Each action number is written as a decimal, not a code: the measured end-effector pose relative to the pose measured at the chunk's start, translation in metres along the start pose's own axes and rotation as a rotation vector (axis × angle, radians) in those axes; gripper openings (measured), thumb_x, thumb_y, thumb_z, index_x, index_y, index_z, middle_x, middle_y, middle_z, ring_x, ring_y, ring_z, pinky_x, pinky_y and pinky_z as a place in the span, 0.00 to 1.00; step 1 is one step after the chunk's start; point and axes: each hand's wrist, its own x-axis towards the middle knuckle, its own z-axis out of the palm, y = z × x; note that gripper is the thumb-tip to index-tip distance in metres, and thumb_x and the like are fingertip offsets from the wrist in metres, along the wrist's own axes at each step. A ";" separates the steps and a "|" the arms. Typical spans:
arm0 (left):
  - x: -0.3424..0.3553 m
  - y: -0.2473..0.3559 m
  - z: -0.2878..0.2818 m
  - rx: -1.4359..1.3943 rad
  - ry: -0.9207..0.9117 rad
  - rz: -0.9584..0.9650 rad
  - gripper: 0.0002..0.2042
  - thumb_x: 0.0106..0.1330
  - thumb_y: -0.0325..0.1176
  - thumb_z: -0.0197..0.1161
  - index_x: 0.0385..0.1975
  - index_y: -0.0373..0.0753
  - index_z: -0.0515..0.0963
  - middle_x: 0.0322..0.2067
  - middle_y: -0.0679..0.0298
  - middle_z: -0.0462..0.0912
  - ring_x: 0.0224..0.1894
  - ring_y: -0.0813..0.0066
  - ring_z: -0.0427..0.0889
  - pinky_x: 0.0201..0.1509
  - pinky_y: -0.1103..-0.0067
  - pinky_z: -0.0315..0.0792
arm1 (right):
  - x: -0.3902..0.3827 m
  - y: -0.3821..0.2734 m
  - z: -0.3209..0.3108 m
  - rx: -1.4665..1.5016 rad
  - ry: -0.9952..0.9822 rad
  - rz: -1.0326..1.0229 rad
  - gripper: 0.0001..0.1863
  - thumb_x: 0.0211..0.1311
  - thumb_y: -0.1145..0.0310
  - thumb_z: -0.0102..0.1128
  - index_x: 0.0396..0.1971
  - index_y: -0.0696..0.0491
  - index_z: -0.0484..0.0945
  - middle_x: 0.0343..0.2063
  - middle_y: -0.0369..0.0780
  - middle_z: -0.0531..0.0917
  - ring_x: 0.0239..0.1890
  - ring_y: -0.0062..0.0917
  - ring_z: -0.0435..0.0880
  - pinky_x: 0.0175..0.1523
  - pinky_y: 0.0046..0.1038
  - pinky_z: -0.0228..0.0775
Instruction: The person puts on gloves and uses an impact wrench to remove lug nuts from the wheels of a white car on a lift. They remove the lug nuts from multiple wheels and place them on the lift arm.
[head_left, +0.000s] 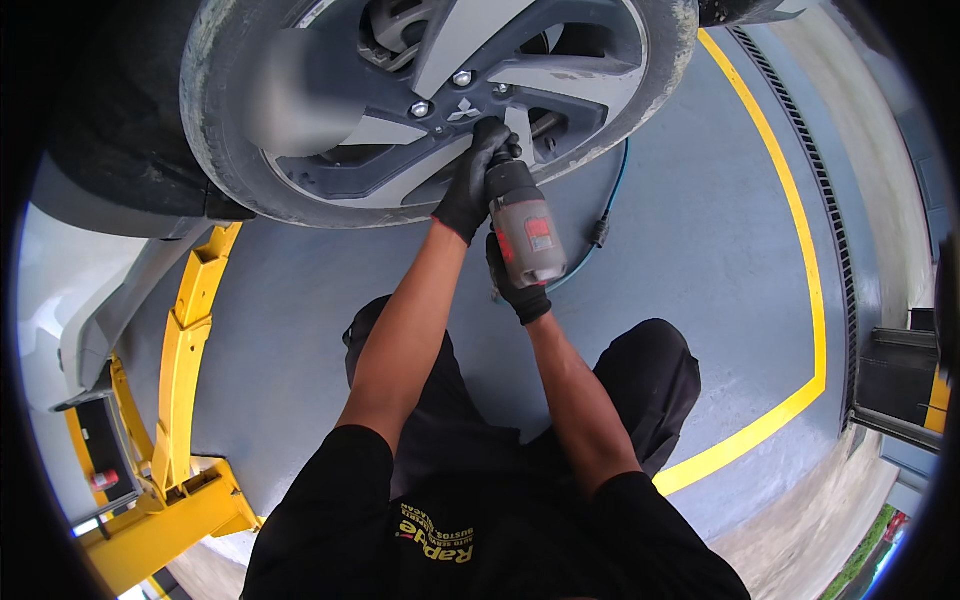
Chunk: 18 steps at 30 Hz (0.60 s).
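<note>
In front of me is a car wheel [430, 185] with a two-tone grey and black alloy rim. Shiny lug nuts [420, 109] show around its hub. An impact wrench [527, 235], grey with red parts, points up at the lower part of the hub. My right hand [516, 285], in a black glove, is closed around its handle below the body. My left hand [474, 175], gloved too, wraps its fingers around the wrench's front end, close to the rim. The hands and tool hide the tip, so its contact with a nut cannot be seen.
A blue air hose [612, 190] with a dark connector runs on the grey floor behind the wrench. At the left stands a yellow lift arm [185, 370] beside the car's pale body [75, 290]. A yellow floor line [800, 230] and a drain grate [830, 190] curve along the right.
</note>
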 end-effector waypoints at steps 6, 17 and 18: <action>0.004 0.004 0.019 -0.104 0.161 0.130 0.12 0.74 0.44 0.56 0.41 0.41 0.75 0.31 0.66 0.78 0.30 0.72 0.82 0.31 0.77 0.79 | -0.024 -0.016 -0.042 -0.265 0.014 -0.140 0.23 0.65 0.58 0.59 0.58 0.48 0.77 0.56 0.46 0.80 0.57 0.42 0.79 0.62 0.42 0.70; -0.047 0.006 0.031 -0.526 -0.150 0.178 0.21 0.74 0.54 0.53 0.44 0.40 0.77 0.34 0.63 0.81 0.34 0.71 0.82 0.39 0.75 0.80 | 0.015 -0.071 -0.060 -0.343 0.180 -0.405 0.24 0.43 0.65 0.76 0.44 0.51 0.81 0.39 0.40 0.85 0.40 0.36 0.84 0.38 0.35 0.74; -0.055 0.030 0.048 -0.489 -0.092 0.176 0.22 0.74 0.55 0.53 0.45 0.39 0.77 0.35 0.62 0.82 0.35 0.71 0.82 0.39 0.75 0.80 | 0.030 -0.078 -0.058 -0.351 0.197 -0.433 0.24 0.43 0.65 0.76 0.43 0.52 0.81 0.38 0.40 0.85 0.40 0.36 0.85 0.39 0.34 0.74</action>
